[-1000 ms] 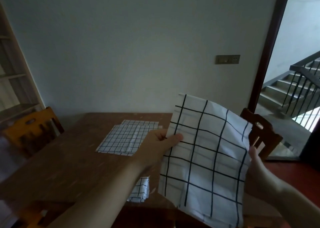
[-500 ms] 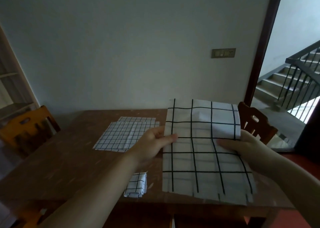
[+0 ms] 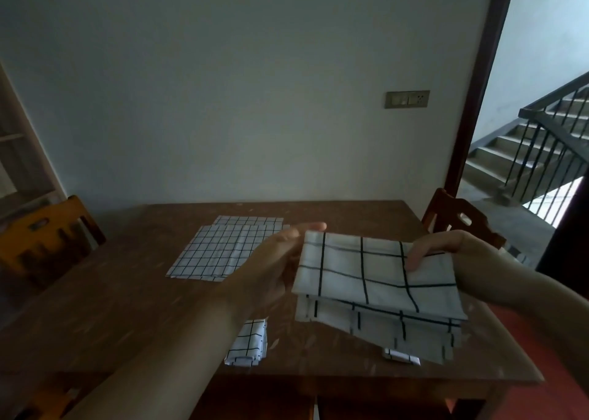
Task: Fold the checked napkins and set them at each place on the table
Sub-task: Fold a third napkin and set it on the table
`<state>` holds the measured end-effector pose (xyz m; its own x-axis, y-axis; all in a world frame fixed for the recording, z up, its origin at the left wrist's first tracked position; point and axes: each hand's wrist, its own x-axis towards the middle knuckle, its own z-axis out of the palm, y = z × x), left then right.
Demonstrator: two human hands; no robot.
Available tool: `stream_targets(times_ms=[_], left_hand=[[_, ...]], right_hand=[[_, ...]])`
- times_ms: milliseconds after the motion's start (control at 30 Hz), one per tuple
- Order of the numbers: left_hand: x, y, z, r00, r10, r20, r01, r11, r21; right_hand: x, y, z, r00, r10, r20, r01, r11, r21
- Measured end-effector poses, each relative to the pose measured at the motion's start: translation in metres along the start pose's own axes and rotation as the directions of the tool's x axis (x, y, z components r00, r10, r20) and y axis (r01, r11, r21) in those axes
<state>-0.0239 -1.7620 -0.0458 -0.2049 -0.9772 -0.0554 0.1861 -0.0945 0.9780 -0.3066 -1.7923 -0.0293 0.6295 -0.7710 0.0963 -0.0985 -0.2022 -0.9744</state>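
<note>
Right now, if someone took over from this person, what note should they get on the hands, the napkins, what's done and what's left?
Left hand: holds the left edge of the large-check napkin, thumb on top.
Right hand: grips its right edge.
The napkin is folded over once, held above the near right part of the table.
Done: one small folded napkin lies at the near edge.
Left: finish this fold and place it; flat fine-check napkins wait mid-table.

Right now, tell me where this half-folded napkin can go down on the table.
Bare wood runs along the table's left side, between the flat napkins and the yellow chair. The far right corner by the brown chair is bare too. The near edge is crowded: a folded napkin, a small white piece, and both hands holding the napkin.
</note>
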Motion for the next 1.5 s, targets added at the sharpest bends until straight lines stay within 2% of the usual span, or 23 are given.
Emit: stream_targets(times_ms=[133, 267, 433, 600, 733, 767, 800, 867, 900, 933, 967, 1033, 1100, 1167, 1267, 1367, 1500], left_hand=[[-0.005, 0.002, 0.002, 0.971, -0.202, 0.13, 0.208, 0.977, -0.034], [-0.013, 0.006, 0.003, 0.945, -0.274, 0.18, 0.259, 0.96, 0.101], [-0.011, 0.004, 0.003, 0.983, -0.171, 0.066, 0.167, 0.984, 0.061], [-0.006, 0.004, 0.001, 0.99, -0.13, 0.053, 0.127, 0.99, 0.06], [-0.002, 0.002, 0.001, 0.995, -0.101, -0.025, 0.101, 0.995, 0.0], [-0.001, 0.0, 0.002, 0.995, -0.078, -0.058, 0.08, 0.996, 0.039], [0.0, -0.001, 0.002, 0.995, -0.037, -0.096, 0.051, 0.988, 0.146], [0.0, -0.003, 0.004, 0.99, 0.074, -0.123, -0.016, 0.908, 0.419], [-0.002, -0.002, 0.007, 0.988, 0.113, -0.105, -0.044, 0.86, 0.508], [-0.003, 0.0, 0.009, 0.988, 0.138, -0.073, -0.073, 0.822, 0.564], [-0.005, 0.002, 0.012, 0.987, 0.156, -0.025, -0.108, 0.783, 0.612], [-0.008, 0.007, 0.02, 0.982, 0.174, 0.075, -0.175, 0.683, 0.709], [-0.008, 0.01, 0.026, 0.975, 0.17, 0.14, -0.215, 0.603, 0.768], [-0.009, 0.012, 0.03, 0.97, 0.175, 0.17, -0.24, 0.559, 0.794], [-0.013, 0.015, 0.03, 0.963, 0.194, 0.187, -0.267, 0.586, 0.765], [-0.015, 0.015, 0.027, 0.961, 0.233, 0.15, -0.269, 0.66, 0.701], [-0.011, 0.012, 0.027, 0.948, 0.314, 0.053, -0.297, 0.812, 0.502]], right_hand=[[0.0, -0.001, 0.002, 0.984, -0.087, -0.152, 0.066, 0.988, -0.142], [0.0, -0.004, 0.001, 0.965, -0.195, -0.176, 0.142, 0.951, -0.276], [-0.004, -0.005, -0.005, 0.961, -0.25, -0.115, 0.163, 0.856, -0.491], [-0.01, -0.011, -0.006, 0.959, -0.279, -0.051, 0.186, 0.755, -0.629], [-0.014, -0.011, -0.003, 0.953, -0.302, 0.004, 0.196, 0.61, -0.767], [-0.015, -0.01, -0.004, 0.959, -0.281, 0.031, 0.199, 0.592, -0.781], [-0.017, -0.008, -0.006, 0.969, -0.233, 0.08, 0.203, 0.57, -0.796], [-0.021, -0.003, -0.006, 0.984, -0.06, 0.169, 0.174, 0.542, -0.822], [-0.022, -0.002, -0.003, 0.985, -0.002, 0.171, 0.143, 0.558, -0.818], [-0.02, 0.0, 0.0, 0.991, -0.02, 0.133, 0.117, 0.627, -0.771], [-0.017, 0.0, 0.002, 0.995, -0.088, 0.04, 0.092, 0.738, -0.668], [-0.012, -0.004, 0.01, 0.963, -0.241, -0.123, 0.148, 0.848, -0.508], [-0.005, -0.014, 0.015, 0.932, -0.325, -0.159, 0.209, 0.843, -0.496], [-0.003, -0.023, 0.015, 0.94, -0.321, -0.119, 0.21, 0.815, -0.54], [-0.003, -0.031, 0.014, 0.938, -0.324, -0.125, 0.17, 0.741, -0.65], [-0.002, -0.031, 0.014, 0.923, -0.332, -0.194, 0.139, 0.758, -0.637], [-0.001, -0.028, 0.015, 0.901, -0.346, -0.262, 0.142, 0.806, -0.575]])
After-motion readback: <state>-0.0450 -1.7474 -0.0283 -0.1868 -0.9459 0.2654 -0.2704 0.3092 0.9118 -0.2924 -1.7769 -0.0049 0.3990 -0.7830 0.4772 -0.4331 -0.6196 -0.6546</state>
